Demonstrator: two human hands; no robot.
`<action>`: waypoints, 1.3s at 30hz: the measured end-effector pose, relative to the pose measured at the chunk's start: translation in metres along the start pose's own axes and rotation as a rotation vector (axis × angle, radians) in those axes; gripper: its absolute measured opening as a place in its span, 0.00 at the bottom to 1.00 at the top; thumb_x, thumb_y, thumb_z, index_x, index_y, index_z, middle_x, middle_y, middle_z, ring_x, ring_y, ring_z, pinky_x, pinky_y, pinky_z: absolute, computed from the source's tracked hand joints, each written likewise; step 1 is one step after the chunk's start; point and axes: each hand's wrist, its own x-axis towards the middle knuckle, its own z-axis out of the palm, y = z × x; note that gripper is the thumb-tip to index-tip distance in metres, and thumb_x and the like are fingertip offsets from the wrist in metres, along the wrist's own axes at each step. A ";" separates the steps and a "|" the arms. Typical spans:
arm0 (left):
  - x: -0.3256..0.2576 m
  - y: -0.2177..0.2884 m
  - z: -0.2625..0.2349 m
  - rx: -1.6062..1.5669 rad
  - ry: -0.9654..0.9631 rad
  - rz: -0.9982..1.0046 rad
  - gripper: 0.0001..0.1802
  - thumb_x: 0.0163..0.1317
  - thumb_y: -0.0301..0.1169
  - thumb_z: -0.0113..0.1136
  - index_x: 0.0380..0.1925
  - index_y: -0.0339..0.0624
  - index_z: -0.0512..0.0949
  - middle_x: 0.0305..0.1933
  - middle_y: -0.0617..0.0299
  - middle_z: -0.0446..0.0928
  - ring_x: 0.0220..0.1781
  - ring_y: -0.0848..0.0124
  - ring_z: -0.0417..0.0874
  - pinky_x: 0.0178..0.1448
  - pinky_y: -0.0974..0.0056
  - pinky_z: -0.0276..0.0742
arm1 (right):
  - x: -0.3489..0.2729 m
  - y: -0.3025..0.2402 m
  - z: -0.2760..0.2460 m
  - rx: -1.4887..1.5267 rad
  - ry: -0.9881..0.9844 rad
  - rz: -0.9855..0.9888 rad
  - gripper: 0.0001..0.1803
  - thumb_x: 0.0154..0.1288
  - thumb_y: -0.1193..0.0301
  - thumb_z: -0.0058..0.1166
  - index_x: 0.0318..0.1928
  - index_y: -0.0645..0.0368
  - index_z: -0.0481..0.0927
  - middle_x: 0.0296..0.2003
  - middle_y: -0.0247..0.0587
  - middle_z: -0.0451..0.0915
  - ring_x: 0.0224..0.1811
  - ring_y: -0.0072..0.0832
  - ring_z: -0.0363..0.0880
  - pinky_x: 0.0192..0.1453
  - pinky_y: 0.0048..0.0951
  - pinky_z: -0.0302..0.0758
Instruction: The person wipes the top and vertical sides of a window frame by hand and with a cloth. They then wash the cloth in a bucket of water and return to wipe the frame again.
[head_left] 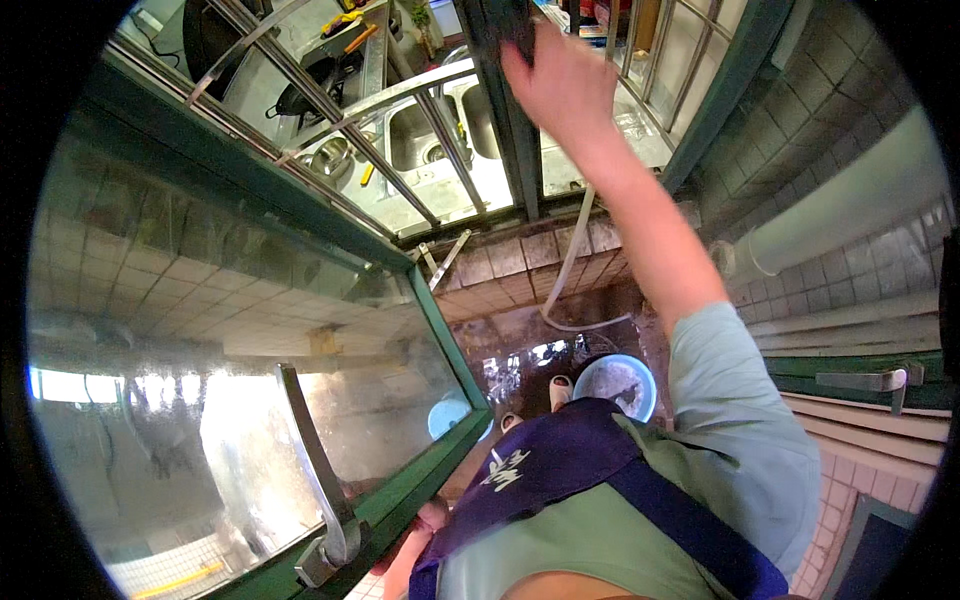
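Note:
My right arm reaches up and forward to the dark green upright (515, 130) of a window frame. My right hand (562, 85) is closed against its upper part, with a dark patch at the fingertips that I cannot make out. On the left, a glass window sash (447, 335) in a green frame stands swung outward, with a metal handle (318, 480) on it. Low beside that sash is my left hand (432, 515), partly hidden by the frame and my apron (540, 465); its fingers do not show clearly.
Metal bars (345, 120) cross the window opening. Behind them are a steel sink (410, 130), a metal bowl (331, 158) and a pan (292, 100). A pale hose (570, 255) hangs to the wet floor near a blue basin (651, 392) with suds. A thick pipe (840, 205) runs along the right wall.

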 end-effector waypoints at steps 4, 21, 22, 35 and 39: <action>0.007 -0.013 0.024 0.118 -0.078 0.082 0.11 0.55 0.37 0.56 0.31 0.47 0.66 0.35 0.59 0.69 0.39 0.58 0.69 0.42 0.51 0.69 | -0.108 0.050 0.052 -0.013 -0.295 0.075 0.21 0.64 0.52 0.56 0.41 0.60 0.75 0.29 0.47 0.79 0.30 0.45 0.81 0.31 0.43 0.78; -0.064 -0.032 0.051 0.202 -0.225 0.158 0.11 0.55 0.36 0.55 0.17 0.47 0.72 0.22 0.60 0.71 0.26 0.61 0.75 0.33 0.54 0.70 | -0.132 0.077 0.098 0.087 0.009 -0.215 0.21 0.60 0.51 0.60 0.48 0.48 0.77 0.32 0.40 0.81 0.27 0.42 0.82 0.27 0.43 0.77; -0.062 -0.030 0.047 0.187 -0.228 0.146 0.11 0.55 0.36 0.55 0.17 0.47 0.72 0.22 0.60 0.71 0.27 0.61 0.75 0.33 0.53 0.70 | -0.159 0.070 0.097 -0.022 -0.267 -0.016 0.22 0.61 0.51 0.59 0.49 0.50 0.76 0.34 0.41 0.82 0.29 0.45 0.82 0.30 0.45 0.78; -0.028 -0.020 0.011 0.092 -0.143 0.106 0.08 0.54 0.35 0.57 0.21 0.47 0.71 0.26 0.59 0.70 0.30 0.61 0.74 0.36 0.53 0.70 | -0.264 0.094 0.154 -0.064 -0.716 0.483 0.27 0.62 0.57 0.59 0.53 0.63 0.67 0.31 0.55 0.83 0.35 0.51 0.84 0.40 0.49 0.78; -0.011 -0.009 -0.002 0.006 -0.058 0.080 0.07 0.54 0.35 0.57 0.23 0.48 0.71 0.27 0.58 0.70 0.31 0.60 0.74 0.37 0.52 0.69 | -0.202 0.079 0.113 0.099 -0.484 0.320 0.23 0.59 0.61 0.62 0.49 0.60 0.72 0.32 0.54 0.83 0.36 0.49 0.84 0.40 0.47 0.78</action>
